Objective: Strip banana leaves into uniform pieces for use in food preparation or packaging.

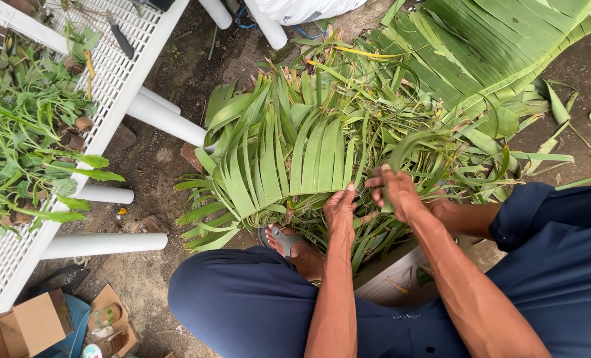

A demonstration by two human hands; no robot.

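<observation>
I sit with dark blue trousers over a heap of torn green banana leaves (289, 152) on the ground. My left hand (340, 209) rests fingers-down on the near edge of a fringed leaf, touching its strips. My right hand (396, 192) is closed around a narrow green leaf strip (414, 142) that curls upward from the pile. The two hands are close together, just apart. My foot in a grey sandal (287, 242) shows under the leaves.
A white lattice bench (119, 73) on white pipe legs stands at left, carrying leafy potted plants (23, 126) and a knife (119, 40). Cardboard boxes and jars (103, 318) lie at bottom left. A large whole banana leaf (494, 46) spreads at top right over bare soil.
</observation>
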